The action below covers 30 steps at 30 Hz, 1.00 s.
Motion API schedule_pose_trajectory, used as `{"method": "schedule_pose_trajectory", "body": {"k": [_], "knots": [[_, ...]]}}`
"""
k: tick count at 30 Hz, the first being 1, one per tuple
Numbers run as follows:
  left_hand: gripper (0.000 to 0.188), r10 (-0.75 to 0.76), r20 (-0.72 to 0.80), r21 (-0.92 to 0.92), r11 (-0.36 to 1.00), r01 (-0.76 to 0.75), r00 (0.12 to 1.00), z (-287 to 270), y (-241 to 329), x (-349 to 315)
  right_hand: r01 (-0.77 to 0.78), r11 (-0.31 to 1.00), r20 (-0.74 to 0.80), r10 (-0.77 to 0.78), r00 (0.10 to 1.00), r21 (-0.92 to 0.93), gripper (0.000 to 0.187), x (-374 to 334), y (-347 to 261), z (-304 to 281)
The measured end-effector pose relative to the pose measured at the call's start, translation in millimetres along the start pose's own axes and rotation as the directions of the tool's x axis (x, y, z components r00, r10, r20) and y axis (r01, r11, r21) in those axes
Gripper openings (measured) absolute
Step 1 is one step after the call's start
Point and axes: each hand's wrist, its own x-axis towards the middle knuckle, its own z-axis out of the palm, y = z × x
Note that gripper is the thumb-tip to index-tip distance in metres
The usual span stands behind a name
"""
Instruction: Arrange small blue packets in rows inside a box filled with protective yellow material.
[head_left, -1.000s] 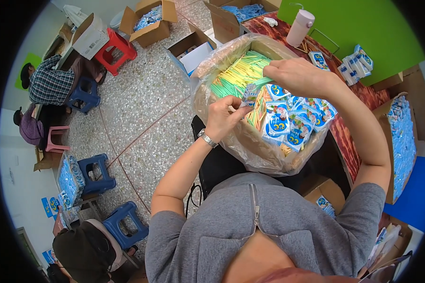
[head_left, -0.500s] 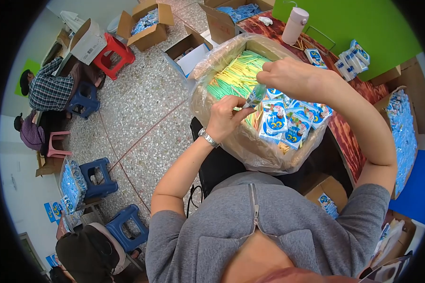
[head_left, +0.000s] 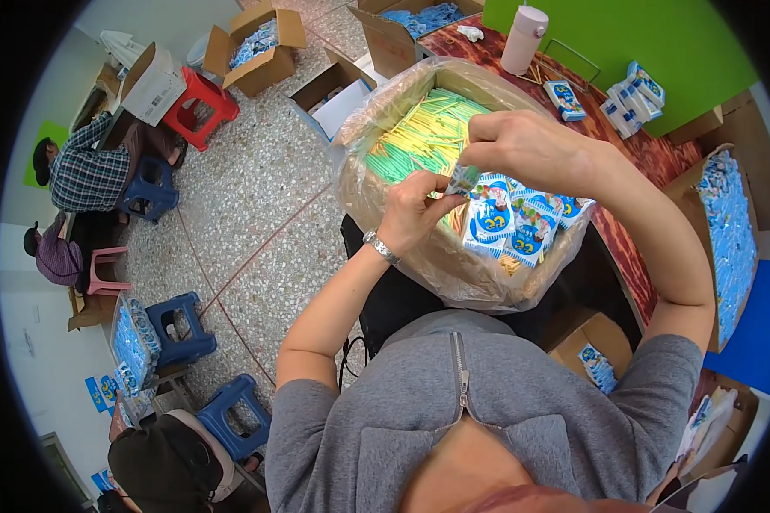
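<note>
A small printed packet [head_left: 464, 178] is pinched by its lower left edge between the thumb and fingers of my left hand [head_left: 411, 214]. My right hand [head_left: 513, 150] has its fingers closed at the packet's upper end; anything else inside them is hidden. Both hands are above a large box lined with clear plastic [head_left: 357, 184]. Loose thin green and yellow sticks [head_left: 428, 128] fill its far left part. Several white-and-blue packets [head_left: 492, 218] are heaped in its right part, below my right wrist.
On the red patterned table [head_left: 595, 128] stand a pale pink bottle [head_left: 524, 41] and stacked packets [head_left: 633, 101]. A carton of blue packets [head_left: 729, 239] is at right. Open cartons [head_left: 257, 51] and blue stools [head_left: 231, 415] are on the left floor, where several people sit.
My right hand has come down and closer to my left, its fingers now at the packet's top. The left hand keeps its pinch. The whole view has shifted slightly.
</note>
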Motion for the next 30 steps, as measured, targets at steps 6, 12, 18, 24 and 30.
{"method": "schedule_pose_trajectory", "body": {"k": [6,12,18,24,30], "knots": [[0.022,-0.032,0.103,-0.056,0.998,0.038,0.994,0,0,-2,0.143,0.971,-0.236,-0.097,0.967,0.189,0.054,-5,-2,32],[0.024,0.002,0.270,-0.079,0.997,0.020,0.963,7,1,0,0.141,0.930,-0.167,-0.088,0.982,0.339,0.057,-21,-11,56],[0.023,0.088,0.269,-0.107,0.992,-0.061,0.959,19,10,0,-0.259,0.855,0.055,0.262,0.963,0.449,0.025,-94,17,75],[0.018,0.255,0.422,0.069,0.948,-0.311,0.870,30,-2,-13,-0.458,0.838,0.136,0.437,0.889,0.296,0.027,-127,11,120],[0.016,0.268,0.463,0.236,0.881,-0.409,0.845,48,-1,-27,-0.403,0.915,-0.069,0.402,0.913,0.002,0.035,-83,6,138]]}}
